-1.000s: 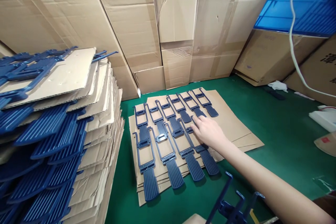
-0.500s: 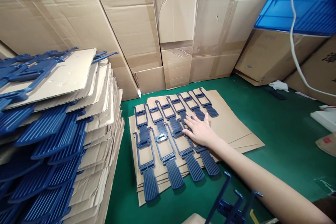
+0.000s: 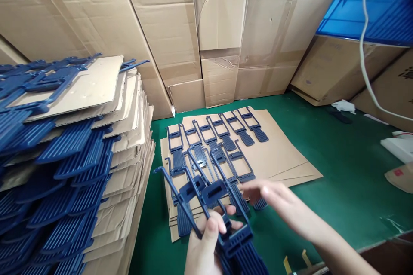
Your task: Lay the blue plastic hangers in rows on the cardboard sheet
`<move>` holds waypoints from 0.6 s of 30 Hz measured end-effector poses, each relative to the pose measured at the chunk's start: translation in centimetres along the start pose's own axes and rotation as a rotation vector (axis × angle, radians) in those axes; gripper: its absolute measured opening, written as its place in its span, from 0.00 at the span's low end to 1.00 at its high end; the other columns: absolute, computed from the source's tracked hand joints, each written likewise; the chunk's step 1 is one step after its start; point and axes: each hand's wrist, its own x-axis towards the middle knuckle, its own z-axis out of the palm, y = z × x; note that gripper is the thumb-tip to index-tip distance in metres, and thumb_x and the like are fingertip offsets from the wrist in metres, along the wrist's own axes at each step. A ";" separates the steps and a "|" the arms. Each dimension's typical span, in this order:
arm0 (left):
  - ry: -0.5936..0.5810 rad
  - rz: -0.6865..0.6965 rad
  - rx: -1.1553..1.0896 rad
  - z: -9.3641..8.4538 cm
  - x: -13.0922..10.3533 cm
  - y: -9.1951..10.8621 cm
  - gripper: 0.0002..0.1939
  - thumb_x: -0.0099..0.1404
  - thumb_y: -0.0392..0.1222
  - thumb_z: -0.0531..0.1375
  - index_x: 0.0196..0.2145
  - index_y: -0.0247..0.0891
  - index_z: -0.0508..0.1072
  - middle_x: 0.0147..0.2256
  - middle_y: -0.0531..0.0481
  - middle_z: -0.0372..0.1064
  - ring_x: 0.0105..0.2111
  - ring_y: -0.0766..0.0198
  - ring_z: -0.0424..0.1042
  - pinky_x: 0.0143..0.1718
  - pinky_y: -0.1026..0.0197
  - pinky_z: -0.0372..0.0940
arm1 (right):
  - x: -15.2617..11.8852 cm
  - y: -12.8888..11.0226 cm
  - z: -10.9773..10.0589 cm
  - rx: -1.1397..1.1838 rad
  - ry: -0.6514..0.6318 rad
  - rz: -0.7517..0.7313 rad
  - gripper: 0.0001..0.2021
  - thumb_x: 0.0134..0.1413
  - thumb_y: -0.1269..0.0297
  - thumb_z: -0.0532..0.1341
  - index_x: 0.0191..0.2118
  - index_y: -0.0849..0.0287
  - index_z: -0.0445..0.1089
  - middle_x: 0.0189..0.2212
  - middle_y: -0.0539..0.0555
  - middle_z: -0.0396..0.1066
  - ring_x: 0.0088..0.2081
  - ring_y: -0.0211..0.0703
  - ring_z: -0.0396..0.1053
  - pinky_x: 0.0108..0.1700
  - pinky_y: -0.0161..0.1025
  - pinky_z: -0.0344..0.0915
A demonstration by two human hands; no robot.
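Note:
At the bottom centre, my left hand (image 3: pixel 209 236) is closed round several dark blue plastic frames (image 3: pixel 214 191) with hooked ends and ribbed paddles. My right hand (image 3: pixel 269 193) hovers just right of them, fingers stretched out and apparently holding nothing. Beyond both hands, two rows of similar blue parts (image 3: pixel 229 144) lie flat on cardboard sheets (image 3: pixel 274 146). The held frames hide some of the front row.
A tall stack of cardboard sheets (image 3: pixel 129 137) layered with blue parts (image 3: pixel 74 142) rises at the left. Cardboard panels (image 3: pixel 167 30) stand behind the green table (image 3: pixel 338 150). A white cable (image 3: pixel 363 43) hangs at the right.
My left hand has come into view from below, lifting the blue frames up and left over the sheets. My right hand has drawn back from the laid-out parts toward the lower right.

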 end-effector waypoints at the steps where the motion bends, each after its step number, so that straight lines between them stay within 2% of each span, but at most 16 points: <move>1: 0.035 0.009 -0.012 0.6 0.2 -0.5 0.15 0.49 0.46 0.63 0.20 0.32 0.66 0.33 0.48 0.67 0.31 0.62 0.68 0.35 0.60 0.65 | -1.2 0.0 0.9 0.040 -0.033 0.017 0.18 0.58 0.53 0.48 0.45 0.59 0.67 0.39 0.54 0.66 0.40 0.39 0.64 0.44 0.36 0.60; 2: 0.045 0.010 -0.011 1.0 0.5 -1.0 0.14 0.47 0.46 0.64 0.22 0.32 0.67 0.33 0.48 0.67 0.32 0.62 0.68 0.38 0.60 0.64 | -2.2 0.2 1.7 0.057 -0.058 0.023 0.16 0.56 0.55 0.52 0.43 0.60 0.67 0.39 0.54 0.66 0.42 0.40 0.63 0.45 0.36 0.59; 4: 0.021 0.001 0.021 1.5 0.9 -1.7 0.13 0.47 0.46 0.65 0.25 0.33 0.70 0.35 0.46 0.67 0.35 0.61 0.68 0.41 0.61 0.63 | -3.2 1.0 3.2 0.134 0.004 0.047 0.15 0.55 0.55 0.53 0.39 0.63 0.67 0.38 0.55 0.65 0.42 0.42 0.63 0.46 0.36 0.58; 7: -0.011 0.009 0.148 1.2 1.1 -2.1 0.15 0.50 0.47 0.63 0.34 0.37 0.73 0.40 0.44 0.67 0.36 0.60 0.68 0.38 0.62 0.65 | -3.3 2.5 3.9 0.376 0.137 0.172 0.19 0.53 0.50 0.53 0.38 0.65 0.61 0.33 0.56 0.65 0.35 0.40 0.64 0.39 0.36 0.62; 10: 0.034 -0.023 0.305 0.5 0.9 -1.7 0.19 0.52 0.48 0.61 0.41 0.39 0.72 0.45 0.43 0.63 0.38 0.60 0.67 0.37 0.63 0.66 | -2.5 3.5 2.3 0.442 0.309 0.322 0.28 0.45 0.43 0.56 0.42 0.65 0.57 0.25 0.53 0.61 0.24 0.36 0.61 0.25 0.32 0.61; 13: 0.034 -0.065 0.346 -0.3 0.4 -1.2 0.16 0.53 0.47 0.61 0.37 0.37 0.73 0.44 0.44 0.64 0.37 0.60 0.67 0.36 0.63 0.66 | -1.6 4.5 -0.1 0.360 0.475 0.328 0.36 0.41 0.42 0.58 0.51 0.64 0.53 0.24 0.51 0.58 0.22 0.35 0.60 0.21 0.32 0.58; 16: -0.029 -0.027 0.315 -0.9 -0.2 -1.1 0.09 0.54 0.43 0.59 0.32 0.36 0.73 0.40 0.45 0.64 0.34 0.62 0.67 0.32 0.63 0.66 | -1.0 5.7 -1.9 0.306 0.549 0.287 0.34 0.44 0.47 0.58 0.54 0.63 0.51 0.25 0.51 0.60 0.22 0.35 0.59 0.20 0.30 0.57; 18: -0.056 -0.004 0.295 -1.1 -0.4 -1.2 0.07 0.56 0.40 0.57 0.32 0.36 0.72 0.40 0.46 0.64 0.33 0.64 0.67 0.32 0.65 0.65 | -0.8 6.4 -2.5 0.295 0.568 0.308 0.31 0.46 0.52 0.56 0.54 0.62 0.51 0.28 0.53 0.64 0.22 0.34 0.59 0.21 0.31 0.58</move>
